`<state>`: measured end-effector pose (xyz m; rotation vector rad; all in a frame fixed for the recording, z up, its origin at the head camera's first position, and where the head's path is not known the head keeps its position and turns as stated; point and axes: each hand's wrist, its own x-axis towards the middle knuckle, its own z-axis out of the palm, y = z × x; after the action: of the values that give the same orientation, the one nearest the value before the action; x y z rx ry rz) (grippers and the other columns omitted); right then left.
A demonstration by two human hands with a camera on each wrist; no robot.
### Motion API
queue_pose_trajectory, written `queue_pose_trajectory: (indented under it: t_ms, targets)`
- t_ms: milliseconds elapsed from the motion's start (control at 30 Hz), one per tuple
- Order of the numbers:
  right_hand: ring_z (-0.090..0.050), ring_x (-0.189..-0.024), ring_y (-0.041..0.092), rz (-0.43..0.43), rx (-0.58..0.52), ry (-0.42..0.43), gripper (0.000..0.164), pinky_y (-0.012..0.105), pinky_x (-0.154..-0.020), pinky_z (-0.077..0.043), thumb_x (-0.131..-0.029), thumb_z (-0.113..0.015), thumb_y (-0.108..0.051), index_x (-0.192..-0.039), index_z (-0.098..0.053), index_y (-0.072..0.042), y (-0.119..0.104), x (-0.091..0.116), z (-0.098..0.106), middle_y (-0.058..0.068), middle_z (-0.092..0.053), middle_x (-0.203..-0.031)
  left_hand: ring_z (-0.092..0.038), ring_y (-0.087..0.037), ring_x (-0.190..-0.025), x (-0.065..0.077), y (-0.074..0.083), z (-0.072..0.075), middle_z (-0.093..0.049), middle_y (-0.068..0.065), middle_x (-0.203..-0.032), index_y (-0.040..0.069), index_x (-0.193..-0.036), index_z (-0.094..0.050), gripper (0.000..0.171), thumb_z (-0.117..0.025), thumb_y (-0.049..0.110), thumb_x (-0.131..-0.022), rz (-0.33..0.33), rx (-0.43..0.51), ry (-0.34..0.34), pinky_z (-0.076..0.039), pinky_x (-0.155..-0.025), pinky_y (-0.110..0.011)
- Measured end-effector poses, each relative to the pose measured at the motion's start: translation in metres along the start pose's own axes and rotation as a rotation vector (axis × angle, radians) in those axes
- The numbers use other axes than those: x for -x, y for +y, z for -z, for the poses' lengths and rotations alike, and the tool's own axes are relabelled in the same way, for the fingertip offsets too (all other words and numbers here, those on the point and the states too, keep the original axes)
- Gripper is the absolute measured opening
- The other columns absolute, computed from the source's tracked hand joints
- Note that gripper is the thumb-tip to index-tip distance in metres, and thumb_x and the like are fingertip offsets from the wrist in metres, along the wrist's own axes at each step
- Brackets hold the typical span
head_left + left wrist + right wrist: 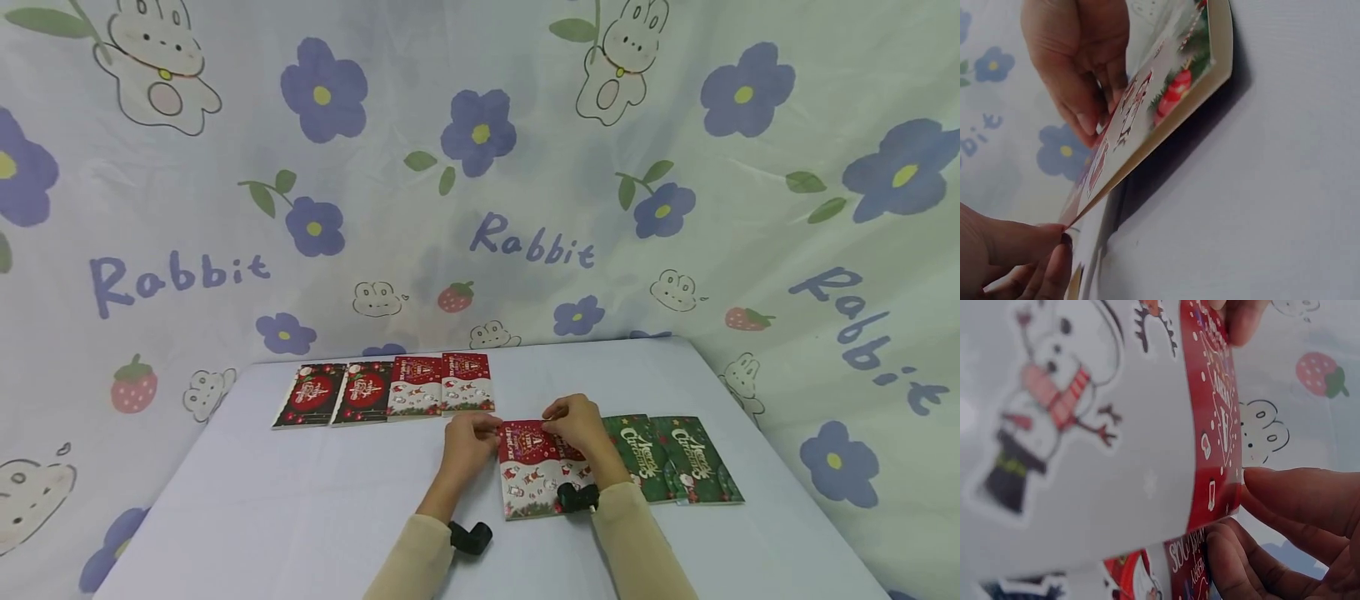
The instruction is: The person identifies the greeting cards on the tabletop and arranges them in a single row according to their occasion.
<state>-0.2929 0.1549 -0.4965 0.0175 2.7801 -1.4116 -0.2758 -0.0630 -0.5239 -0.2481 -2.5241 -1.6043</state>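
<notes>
The left hand (pixel 467 442) pinched the upper left corner of a red and white booklet (pixel 527 473) between thumb and fingers. The right hand (pixel 577 425) had its thumb and fingers closed on the same booklet's upper right corner, so the booklet lay between the two hands, tilted above the tabletop (pixel 300 517) with a shadow under it. A second red and white booklet (pixel 574 468) showed below the right hand, partly hidden by that hand and its wrist; the held one stood raised above it in the right wrist view. Just to the right of the right hand, two green booklets (pixel 699 460) lay side by side. Beyond the left hand and off to its left ran a row of four: two dark booklets (pixel 309 396) farthest out, then two red and white ones nearer the hand. A black device (pixel 471 538) sat at the left wrist, another at the right. Behind both hands hung a cloth (pixel 525 183) printed with purple flowers and rabbits.
</notes>
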Motion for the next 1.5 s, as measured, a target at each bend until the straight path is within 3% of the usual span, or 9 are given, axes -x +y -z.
queue_pose_trajectory:
  t_ms: [300, 667, 1300, 1500]
  targets:
    - [-0.066, -0.089, 0.026, -0.020, -0.030, -0.015, 0.013, 0.042, -0.078, -0.056, -0.091, -0.081, -0.008, -0.104, -0.079, -0.004, 0.002, -0.002, 0.000, 0.008, -0.072, -0.094, -0.070, -0.019, -0.085, -0.001, 0.001, 0.002, -0.074, -0.009, -0.100, -0.002, -0.100, -0.080, 0.025, -0.076, -0.016, -0.081, 0.016, 0.022, 0.036, -0.059, -0.074, -0.027]
    - [-0.068, -0.073, 0.019, -0.020, -0.128, 0.025, 0.009, 0.035, -0.068, -0.057, -0.092, -0.077, -0.001, -0.101, -0.079, -0.003, 0.002, -0.004, -0.003, 0.008, -0.068, -0.088, -0.070, -0.020, -0.086, -0.003, -0.001, 0.005, -0.073, -0.009, -0.098, -0.001, -0.103, -0.080, 0.025, -0.077, -0.015, -0.082, 0.017, 0.029, 0.038, -0.060, -0.076, -0.028]
    - [-0.068, -0.078, 0.020, -0.068, -0.406, -0.001, 0.011, 0.033, -0.072, -0.058, -0.094, -0.076, 0.000, -0.105, -0.078, 0.001, 0.010, -0.010, -0.001, 0.010, -0.073, -0.094, -0.071, -0.023, -0.092, -0.003, 0.001, 0.007, -0.072, -0.011, -0.103, -0.001, -0.106, -0.079, 0.024, -0.079, -0.012, -0.085, 0.040, 0.056, 0.031, -0.060, -0.080, -0.029]
    - [-0.069, -0.080, 0.019, -0.060, -0.482, -0.017, 0.013, 0.031, -0.074, -0.058, -0.093, -0.075, 0.003, -0.106, -0.077, 0.003, 0.011, -0.011, 0.001, 0.010, -0.074, -0.096, -0.072, -0.027, -0.096, -0.003, 0.003, 0.007, -0.072, -0.014, -0.105, -0.003, -0.112, -0.077, 0.027, -0.078, -0.012, -0.086, 0.054, 0.124, 0.021, -0.061, -0.083, -0.029]
